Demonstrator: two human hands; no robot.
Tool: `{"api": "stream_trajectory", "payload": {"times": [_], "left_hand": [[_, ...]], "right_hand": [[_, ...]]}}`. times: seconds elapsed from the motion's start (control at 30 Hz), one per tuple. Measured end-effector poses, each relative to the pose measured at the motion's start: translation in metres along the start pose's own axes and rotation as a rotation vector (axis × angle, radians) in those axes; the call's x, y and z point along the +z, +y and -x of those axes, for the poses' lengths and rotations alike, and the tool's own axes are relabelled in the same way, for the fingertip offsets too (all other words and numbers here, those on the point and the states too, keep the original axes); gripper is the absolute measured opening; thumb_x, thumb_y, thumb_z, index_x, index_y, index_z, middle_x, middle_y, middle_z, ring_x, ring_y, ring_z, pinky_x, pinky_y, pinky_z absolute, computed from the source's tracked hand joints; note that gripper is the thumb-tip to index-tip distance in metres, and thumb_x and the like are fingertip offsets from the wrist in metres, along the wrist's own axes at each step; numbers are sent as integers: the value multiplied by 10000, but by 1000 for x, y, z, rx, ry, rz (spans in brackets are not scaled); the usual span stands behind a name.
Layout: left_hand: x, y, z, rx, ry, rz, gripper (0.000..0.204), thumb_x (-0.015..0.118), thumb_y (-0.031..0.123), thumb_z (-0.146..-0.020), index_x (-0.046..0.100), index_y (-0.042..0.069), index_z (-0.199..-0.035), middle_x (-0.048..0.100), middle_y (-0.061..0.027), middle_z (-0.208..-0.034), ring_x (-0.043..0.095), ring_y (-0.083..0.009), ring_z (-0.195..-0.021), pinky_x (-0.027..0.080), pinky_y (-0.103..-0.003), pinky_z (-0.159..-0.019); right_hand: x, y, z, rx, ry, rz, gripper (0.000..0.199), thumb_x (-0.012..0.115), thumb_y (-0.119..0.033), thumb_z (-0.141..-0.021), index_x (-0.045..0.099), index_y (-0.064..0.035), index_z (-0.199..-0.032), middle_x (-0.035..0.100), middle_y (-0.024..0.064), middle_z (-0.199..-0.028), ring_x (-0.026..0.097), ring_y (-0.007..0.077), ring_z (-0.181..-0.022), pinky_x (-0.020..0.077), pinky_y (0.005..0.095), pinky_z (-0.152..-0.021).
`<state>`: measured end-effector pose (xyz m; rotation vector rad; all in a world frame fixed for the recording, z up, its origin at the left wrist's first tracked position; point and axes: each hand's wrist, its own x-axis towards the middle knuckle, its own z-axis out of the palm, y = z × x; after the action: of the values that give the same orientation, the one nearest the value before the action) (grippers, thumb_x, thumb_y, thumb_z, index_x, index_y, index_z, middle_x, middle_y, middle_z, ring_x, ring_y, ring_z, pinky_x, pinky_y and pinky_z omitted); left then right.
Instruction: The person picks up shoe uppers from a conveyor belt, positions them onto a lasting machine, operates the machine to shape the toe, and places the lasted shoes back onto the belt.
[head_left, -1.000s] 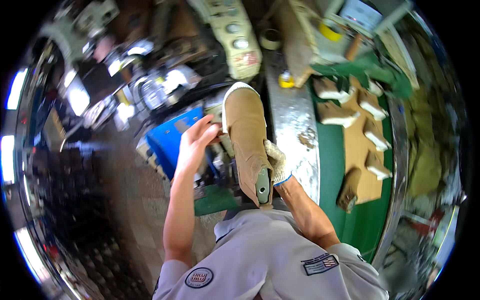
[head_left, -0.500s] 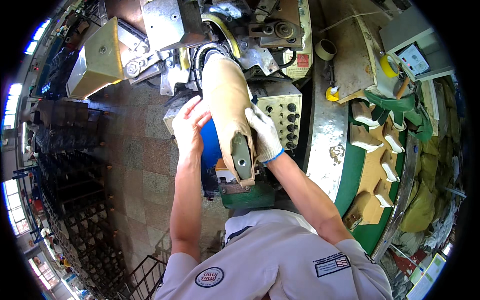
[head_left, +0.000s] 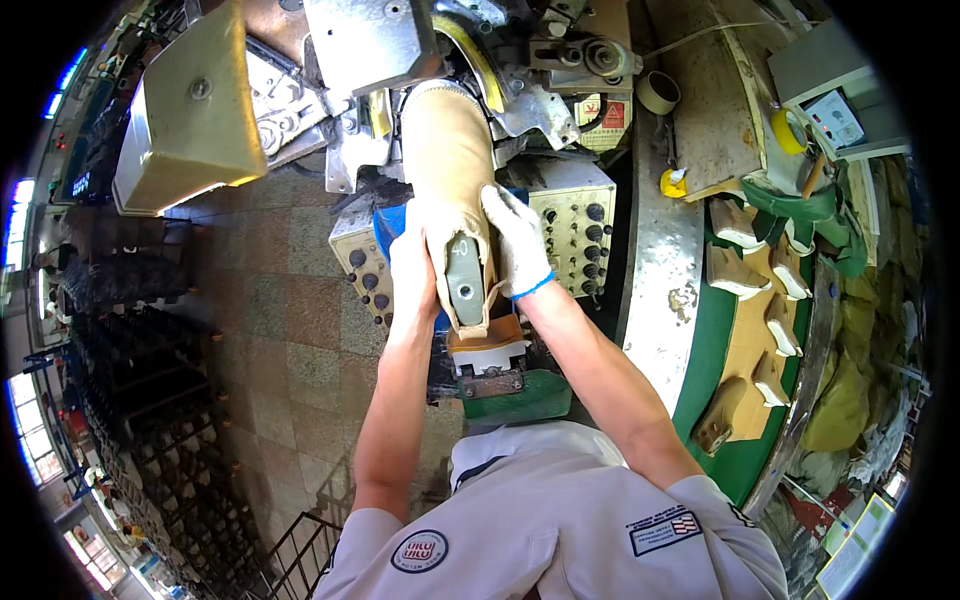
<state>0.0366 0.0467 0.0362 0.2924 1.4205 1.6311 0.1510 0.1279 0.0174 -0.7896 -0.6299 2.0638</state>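
Note:
Between my hands is a tan shoe upper (head_left: 447, 150) stretched over a grey-green shoe last (head_left: 465, 275). Its toe end points away from me, into the metal jaws of a machine (head_left: 375, 45). The open top of the upper faces me and shows the last with a round hole in it. My bare left hand (head_left: 412, 265) is closed against the left side, its fingers partly hidden. On the right side my right hand (head_left: 515, 240), in a white glove with a blue cuff edge, grips the upper. A brown and white pad (head_left: 488, 345) sits just below the heel end.
Control boxes with black knobs (head_left: 575, 230) flank the shoe. A beige machine housing (head_left: 185, 110) juts out at upper left. To the right runs a metal-edged bench (head_left: 660, 290) with several tan shoe pieces (head_left: 735, 270) on cardboard. Dark racks (head_left: 150, 400) stand at far left.
My left hand has closed from an open, spread pose onto the upper's left side. The upper and last have turned straighter and now sit higher in view, closer to the jaws.

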Motion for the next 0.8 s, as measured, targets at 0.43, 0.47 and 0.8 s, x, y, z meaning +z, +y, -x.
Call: {"api": "stream_trajectory", "payload": {"times": [0.43,0.47,0.8], "left_hand": [[-2,-2,-8,72,-30,-76,470,460,372,-1107,669,-41,-1191,717,-71,-1050,650,-123,-909,522,-295,-816],[-3,-4,-9,81,-41,-99,471,455,370,-1109,667,-42,-1196,717,-72,-1053,650,-127,-911,521,-296,-821],[-11,-26,-18,265,-65,-248,545,385,441,-1122,674,-15,-1204,719,-62,-1038,639,-123,-907,512,-302,-831]], "right_hand": [[-2,9,-9,-36,52,53,355,645,-251,-1020,651,0,-1271,688,81,-1175,651,179,-1043,522,327,-920],[-3,10,-9,-32,75,100,359,646,-256,-1020,654,3,-1267,690,81,-1171,649,176,-1038,522,325,-915],[-12,19,-5,-63,81,309,485,680,-302,-996,641,68,-1307,691,88,-1222,613,146,-1061,487,290,-964]]}}
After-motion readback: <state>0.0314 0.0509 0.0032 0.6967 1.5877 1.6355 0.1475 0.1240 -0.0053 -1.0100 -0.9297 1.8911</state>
